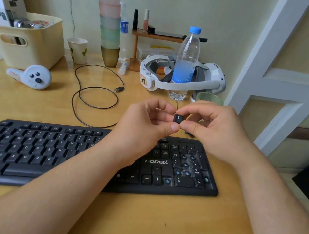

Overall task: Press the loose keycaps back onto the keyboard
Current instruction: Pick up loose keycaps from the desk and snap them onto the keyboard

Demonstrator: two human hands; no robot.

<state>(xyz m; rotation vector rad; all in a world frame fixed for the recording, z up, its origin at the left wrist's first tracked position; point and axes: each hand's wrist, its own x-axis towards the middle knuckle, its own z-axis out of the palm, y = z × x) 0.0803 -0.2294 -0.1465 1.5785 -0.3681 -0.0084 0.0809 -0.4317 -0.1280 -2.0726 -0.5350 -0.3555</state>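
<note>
Several sockets on the black keyboard (pixel 84 158) stand bare, their blue stems showing across the number pad at about four o'clock from the board's middle, plus one by the arrow keys. Above that pad, both hands share one piece: the "8" keycap (pixel 178 119), legend facing up, is pinched between the left hand's (pixel 145 119) thumb and curled fingers and the right hand's (pixel 207 126) thumb and forefinger. It hangs in the air, clear of the board.

Such a small, smooth cap could slip from the pinch in the handover and drop among the keys or onto the wooden desk (pixel 170 233). Seated tilted or turned, it would probably jam on the stem; with so many gaps, it could also land in the wrong socket.

Further off, at twelve o'clock, a water bottle (pixel 185 64) stands inside a white headset (pixel 207 78), and a careless elbow might tip it.
</note>
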